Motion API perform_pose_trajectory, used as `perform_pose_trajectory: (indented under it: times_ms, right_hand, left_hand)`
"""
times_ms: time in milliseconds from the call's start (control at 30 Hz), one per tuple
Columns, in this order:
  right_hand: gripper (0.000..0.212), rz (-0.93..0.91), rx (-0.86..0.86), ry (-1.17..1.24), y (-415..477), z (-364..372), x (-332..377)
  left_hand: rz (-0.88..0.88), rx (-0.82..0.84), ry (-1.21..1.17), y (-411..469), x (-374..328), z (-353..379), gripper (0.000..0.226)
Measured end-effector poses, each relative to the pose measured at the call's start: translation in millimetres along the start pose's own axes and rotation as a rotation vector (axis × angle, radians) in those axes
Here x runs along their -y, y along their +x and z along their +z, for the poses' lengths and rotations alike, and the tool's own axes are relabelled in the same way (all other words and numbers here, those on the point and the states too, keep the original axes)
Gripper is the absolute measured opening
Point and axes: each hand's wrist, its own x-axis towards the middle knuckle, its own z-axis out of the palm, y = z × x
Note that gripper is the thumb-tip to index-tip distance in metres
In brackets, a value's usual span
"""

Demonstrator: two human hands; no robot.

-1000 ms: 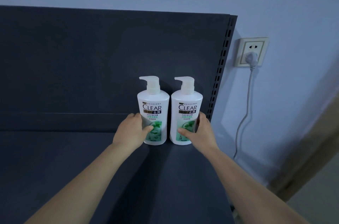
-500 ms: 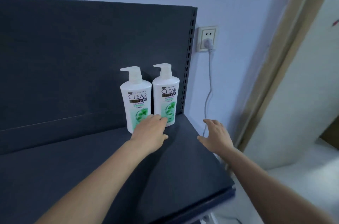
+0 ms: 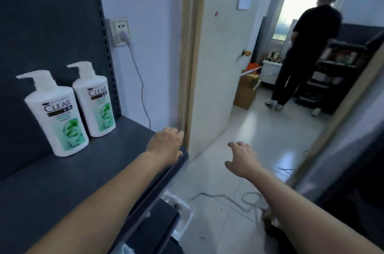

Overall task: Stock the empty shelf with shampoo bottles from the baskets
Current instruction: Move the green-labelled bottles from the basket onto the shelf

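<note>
Pale wall [image 3: 149, 25], open door [image 3: 220, 45], glossy floor [image 3: 270, 139]

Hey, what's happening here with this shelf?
A person is stocking a dark shelf. Two white shampoo bottles stand upright side by side near its back right corner. Both hands are empty and open: the left hand is over the shelf's right edge, the right hand beyond it over the floor.

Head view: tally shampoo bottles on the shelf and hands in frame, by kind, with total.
shampoo bottles: 2
hands: 2 (left hand, right hand; both hold nothing)
Total: 4
</note>
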Motion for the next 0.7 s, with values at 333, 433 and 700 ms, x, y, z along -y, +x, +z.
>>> perform_pose_trajectory:
  times_ms: [333, 433, 700]
  right_hand:
    - [0.058, 0.29, 0.018, 0.022, -144.9, 6.6, -123.9]
    - [0.056, 0.369, 0.007, 0.041, -199.2, 10.6, -155.3]
    - [0.064, 0.604, 0.02, 0.106, -334.6, 38.6, -219.0]
  left_hand:
    - [0.339, 0.014, -0.046, -5.3, -158.8, 12.0, 0.036]
    - [0.417, 0.037, -0.07, -24.5, -206.3, 14.8, 0.036]
    - [0.646, 0.073, -0.085, -87.6, -314.3, 21.8, 0.031]
